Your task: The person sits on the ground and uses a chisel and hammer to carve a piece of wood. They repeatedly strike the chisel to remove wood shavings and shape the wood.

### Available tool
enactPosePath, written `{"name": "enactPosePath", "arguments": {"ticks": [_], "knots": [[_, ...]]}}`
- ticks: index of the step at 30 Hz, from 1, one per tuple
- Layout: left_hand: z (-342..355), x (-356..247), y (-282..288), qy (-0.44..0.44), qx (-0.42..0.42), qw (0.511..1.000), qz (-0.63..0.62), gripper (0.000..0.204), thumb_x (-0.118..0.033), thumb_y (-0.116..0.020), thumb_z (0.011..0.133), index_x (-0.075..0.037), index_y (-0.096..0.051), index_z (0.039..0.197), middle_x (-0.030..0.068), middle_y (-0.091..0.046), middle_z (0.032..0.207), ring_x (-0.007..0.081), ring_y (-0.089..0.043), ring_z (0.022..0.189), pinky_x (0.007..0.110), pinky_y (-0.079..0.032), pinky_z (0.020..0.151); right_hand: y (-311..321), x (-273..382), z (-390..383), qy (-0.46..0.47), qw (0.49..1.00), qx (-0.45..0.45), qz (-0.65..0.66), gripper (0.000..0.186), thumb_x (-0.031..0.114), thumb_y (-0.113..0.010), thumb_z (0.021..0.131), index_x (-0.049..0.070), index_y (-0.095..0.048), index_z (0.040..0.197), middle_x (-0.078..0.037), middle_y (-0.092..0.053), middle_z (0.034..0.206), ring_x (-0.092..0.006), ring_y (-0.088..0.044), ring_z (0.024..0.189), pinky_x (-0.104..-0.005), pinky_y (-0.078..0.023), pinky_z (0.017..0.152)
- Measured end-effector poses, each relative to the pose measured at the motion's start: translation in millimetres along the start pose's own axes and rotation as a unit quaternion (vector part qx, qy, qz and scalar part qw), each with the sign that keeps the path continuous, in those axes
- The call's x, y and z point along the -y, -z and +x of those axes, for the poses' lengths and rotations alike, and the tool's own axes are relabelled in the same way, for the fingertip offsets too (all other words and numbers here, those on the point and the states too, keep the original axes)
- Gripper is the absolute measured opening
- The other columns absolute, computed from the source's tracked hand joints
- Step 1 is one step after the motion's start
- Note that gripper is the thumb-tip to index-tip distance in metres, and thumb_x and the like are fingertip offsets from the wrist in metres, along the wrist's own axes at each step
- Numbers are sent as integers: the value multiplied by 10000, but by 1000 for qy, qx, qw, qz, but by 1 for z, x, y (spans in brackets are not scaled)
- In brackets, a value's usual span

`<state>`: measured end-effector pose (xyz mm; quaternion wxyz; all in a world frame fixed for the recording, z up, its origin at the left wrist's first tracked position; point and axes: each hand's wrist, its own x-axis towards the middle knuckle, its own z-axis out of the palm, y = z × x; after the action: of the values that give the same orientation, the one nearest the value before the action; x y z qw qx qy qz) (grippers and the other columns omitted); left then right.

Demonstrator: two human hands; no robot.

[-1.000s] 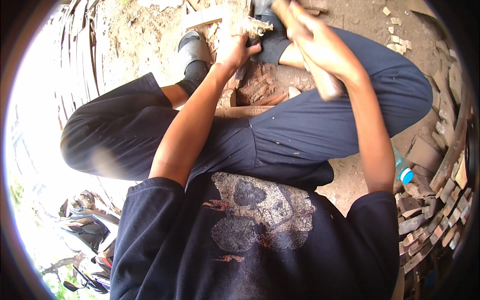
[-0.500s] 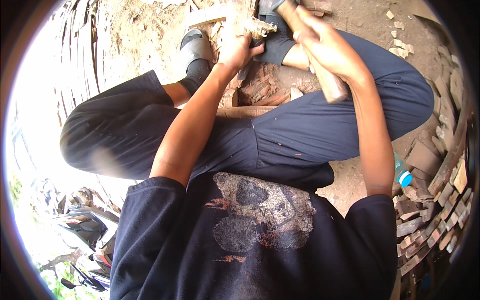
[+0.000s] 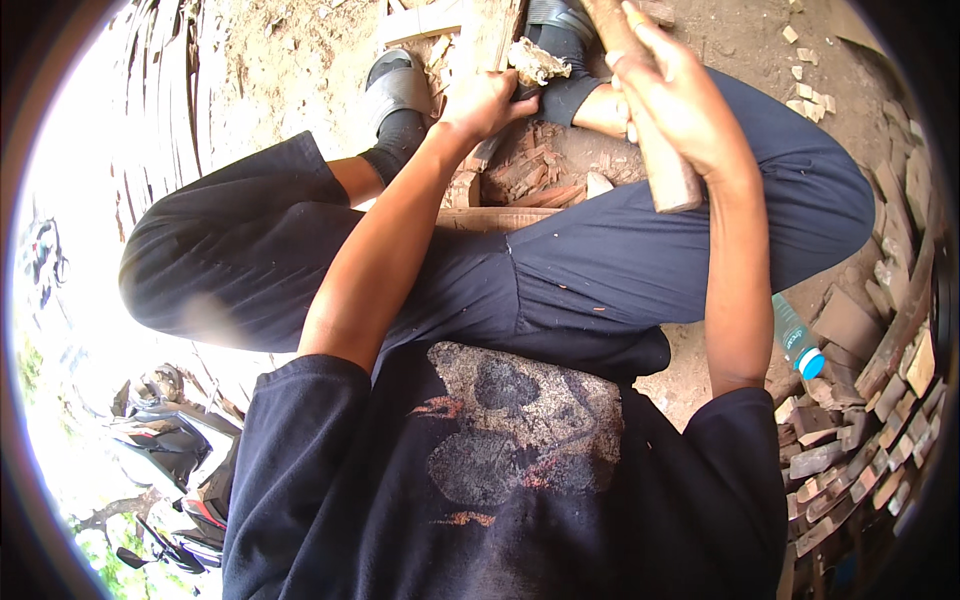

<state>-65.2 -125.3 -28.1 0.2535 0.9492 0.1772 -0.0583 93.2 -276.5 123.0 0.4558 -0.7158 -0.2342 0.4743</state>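
My left hand (image 3: 482, 106) is closed round a short tool whose pale, frayed end (image 3: 538, 63) sticks out past the thumb; the rest of it is hidden by the fist. Under that hand lies a wooden plank (image 3: 492, 35) between my feet. My right hand (image 3: 672, 105) grips a thick wooden handle (image 3: 664, 165) above my right shin. The handle slants up and left out of the picture, so its far end cannot be seen. Its butt points back toward my lap.
Wood chips and broken pieces (image 3: 525, 170) lie between my legs, behind a wooden bar (image 3: 490, 220). Stacked wood blocks (image 3: 860, 470) fill the right side, with a blue-capped bottle (image 3: 800, 345) beside them. Long thin strips (image 3: 160, 110) lie at the left; a motorbike (image 3: 180, 470) stands lower left.
The wooden handle in my right hand has swung steeper and shifted slightly right, and its far end has gone out of the picture. My left hand keeps its grip, almost in place.
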Motion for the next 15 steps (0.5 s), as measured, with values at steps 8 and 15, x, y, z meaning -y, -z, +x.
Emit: {"name": "enactPosePath", "arguments": {"ticks": [8, 15], "knots": [[-7, 6, -5, 11, -20, 999, -22, 503, -486, -645, 802, 13, -579, 804, 211, -619, 698, 368, -627, 689, 429, -501, 661, -11, -2, -10, -71, 995, 55, 34, 579, 133, -531, 924, 47, -287, 1442, -47, -564, 782, -85, -506, 562, -231, -463, 491], [-7, 4, -2, 26, 9, 1000, -2, 510, -479, -645, 804, 27, -579, 798, 226, -618, 693, 372, -630, 679, 435, -499, 670, -15, -1, -11, -28, 997, 36, -70, 596, 139, -530, 914, 5, -270, 1433, -85, -582, 766, -116, -532, 569, -267, -478, 510]]}}
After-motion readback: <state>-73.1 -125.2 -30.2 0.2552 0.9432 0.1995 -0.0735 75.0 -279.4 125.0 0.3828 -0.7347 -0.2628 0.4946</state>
